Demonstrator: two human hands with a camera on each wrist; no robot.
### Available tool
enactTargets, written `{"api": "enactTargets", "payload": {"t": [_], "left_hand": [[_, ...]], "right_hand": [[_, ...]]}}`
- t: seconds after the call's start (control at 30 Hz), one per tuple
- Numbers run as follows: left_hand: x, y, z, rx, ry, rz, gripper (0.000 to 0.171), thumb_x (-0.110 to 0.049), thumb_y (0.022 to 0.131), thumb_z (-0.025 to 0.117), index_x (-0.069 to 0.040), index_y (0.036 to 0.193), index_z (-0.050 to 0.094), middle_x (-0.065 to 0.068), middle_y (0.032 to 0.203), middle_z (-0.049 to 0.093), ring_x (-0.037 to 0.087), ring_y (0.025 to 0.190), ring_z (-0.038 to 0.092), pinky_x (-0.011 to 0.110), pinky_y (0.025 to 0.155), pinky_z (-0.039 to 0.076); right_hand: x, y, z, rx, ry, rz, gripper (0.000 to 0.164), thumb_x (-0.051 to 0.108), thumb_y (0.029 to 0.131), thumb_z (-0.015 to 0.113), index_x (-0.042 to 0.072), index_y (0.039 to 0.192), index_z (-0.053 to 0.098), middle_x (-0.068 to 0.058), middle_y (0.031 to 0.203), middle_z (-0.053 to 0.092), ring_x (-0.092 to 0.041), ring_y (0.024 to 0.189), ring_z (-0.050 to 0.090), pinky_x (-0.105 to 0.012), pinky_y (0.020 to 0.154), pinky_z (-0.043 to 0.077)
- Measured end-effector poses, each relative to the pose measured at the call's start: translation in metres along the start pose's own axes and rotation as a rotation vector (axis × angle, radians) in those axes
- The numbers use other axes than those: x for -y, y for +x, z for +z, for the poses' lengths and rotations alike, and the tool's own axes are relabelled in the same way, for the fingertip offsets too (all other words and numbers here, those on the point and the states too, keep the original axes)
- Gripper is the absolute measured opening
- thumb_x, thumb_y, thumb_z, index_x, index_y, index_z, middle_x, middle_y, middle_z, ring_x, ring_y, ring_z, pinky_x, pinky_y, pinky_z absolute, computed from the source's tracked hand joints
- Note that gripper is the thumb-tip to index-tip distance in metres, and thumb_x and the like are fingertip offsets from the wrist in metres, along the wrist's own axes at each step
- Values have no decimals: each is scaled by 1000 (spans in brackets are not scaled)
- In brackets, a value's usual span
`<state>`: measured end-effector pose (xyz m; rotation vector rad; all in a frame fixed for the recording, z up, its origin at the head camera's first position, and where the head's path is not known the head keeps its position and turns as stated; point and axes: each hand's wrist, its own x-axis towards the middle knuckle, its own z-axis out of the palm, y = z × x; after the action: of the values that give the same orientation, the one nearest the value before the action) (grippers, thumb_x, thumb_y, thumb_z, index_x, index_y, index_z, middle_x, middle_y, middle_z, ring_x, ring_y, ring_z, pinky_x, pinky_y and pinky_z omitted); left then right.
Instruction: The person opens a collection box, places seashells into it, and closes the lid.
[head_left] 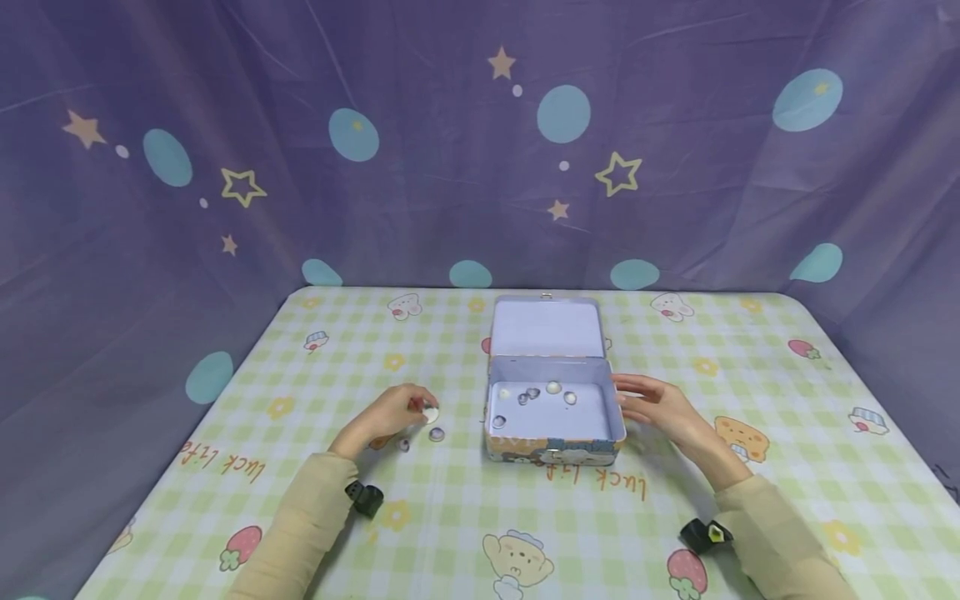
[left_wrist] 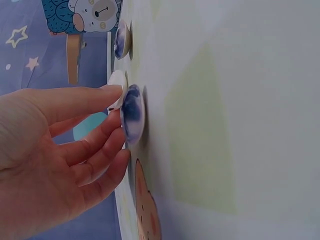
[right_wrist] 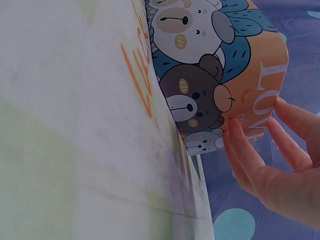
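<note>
Head: left hand pinches white shell left of tin box, tablecloth strip between; right hand at box's right edge | Left wrist: purple shell beside hand | Right wrist: extended fingers touch box's side

1. We see a tin box with an orange outer wall, printed with brown and white cartoon bears, teal-blue patches and white capital lettering.
2. Inside, and across the inner face of its lid, we find plain pale lavender-white.
3. We make out one white seashell and a blue-violet seashell with a paler rim.
4. The seashells in the tin we read as cream through mottled purple-grey.
5. Below, we have a pale green-and-white gingham tablecloth, scattered with red strawberries, yellow flowers, cartoon animals and orange script.
6. Behind, we see a purple curtain patterned with turquoise ovals, white dots, peach stars and yellow star outlines.
7. We note plain beige sleeves and black wrist straps.
</note>
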<state>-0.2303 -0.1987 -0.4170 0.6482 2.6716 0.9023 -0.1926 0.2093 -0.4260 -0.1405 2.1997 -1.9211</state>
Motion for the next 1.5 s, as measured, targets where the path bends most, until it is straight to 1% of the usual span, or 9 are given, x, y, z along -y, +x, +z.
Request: {"api": "enactTargets", "payload": {"t": [0.03, 0.13, 0.23, 0.3, 0.4, 0.83, 0.97, 1.23, 1.5], "left_hand": [[8, 2, 2, -5, -7, 45, 17, -5, 80, 61, -8, 96, 65, 2, 79, 55, 14, 72, 49, 31, 65, 41], [9, 1, 1, -5, -17, 68, 14, -7, 80, 61, -9, 94, 65, 0, 77, 54, 13, 69, 48, 29, 63, 40], [9, 2, 1, -6, -22, 35, 14, -5, 81, 59, -8, 93, 65, 1, 77, 54, 14, 69, 47, 29, 64, 39], [1, 1, 0, -2, -17, -31, 15, -2, 81, 57, -6, 92, 65, 2, 78, 54, 15, 71, 47, 30, 66, 39], [-1, 2, 1, -5, -12, -60, 13, -1, 82, 55, -6, 91, 64, 2, 78, 54, 14, 71, 47, 29, 67, 39], [-3, 4, -2, -13, -16, -57, 12, -4, 84, 55, -6, 88, 65, 1, 79, 56, 13, 72, 48, 29, 68, 40], [-8, 7, -3, -26, -11, -33, 12, -3, 84, 54, -5, 88, 65, 1, 78, 56, 13, 71, 48, 28, 66, 40], [-22, 14, -7, -69, 18, 63, 13, -2, 84, 54, -4, 88, 66, 0, 77, 58, 12, 71, 49, 27, 64, 40], [-34, 22, -9, -104, -1, 82, 11, -3, 83, 56, -4, 88, 66, 0, 75, 58, 12, 71, 50, 26, 65, 41]], "right_hand": [[0, 0, 0, 1, -4, -2, 58, 23, 83, 62, -4, 129, 40, -26, 129, 39, -11, 99, 56, -27, 82, 46], [0, 0, 0, 2, -12, -6, 57, 22, 83, 62, -3, 129, 40, -26, 128, 40, -12, 99, 56, -27, 82, 46], [0, 1, 0, 2, -13, -8, 57, 22, 83, 62, -3, 129, 40, -25, 129, 40, -11, 99, 56, -28, 83, 46], [1, 1, 0, 2, -12, -7, 57, 22, 83, 62, -3, 129, 40, -25, 129, 40, -9, 98, 56, -28, 83, 46], [1, 1, 0, 3, -12, -7, 57, 22, 83, 62, -3, 129, 40, -25, 129, 40, -8, 97, 56, -28, 83, 46], [1, 1, 0, 4, -1, -3, 56, 21, 83, 62, -3, 129, 40, -25, 129, 40, -9, 97, 56, -28, 82, 46], [0, 1, 0, 4, 0, 2, 57, 21, 83, 62, -3, 129, 40, -25, 129, 40, -9, 97, 56, -27, 82, 46], [0, 0, 0, 6, -3, -1, 57, 21, 83, 61, -3, 129, 39, -26, 129, 39, -12, 100, 55, -27, 83, 46], [1, -1, 0, 8, -9, -2, 58, 23, 83, 61, -3, 130, 39, -26, 129, 39, -10, 99, 55, -27, 83, 46]]}}
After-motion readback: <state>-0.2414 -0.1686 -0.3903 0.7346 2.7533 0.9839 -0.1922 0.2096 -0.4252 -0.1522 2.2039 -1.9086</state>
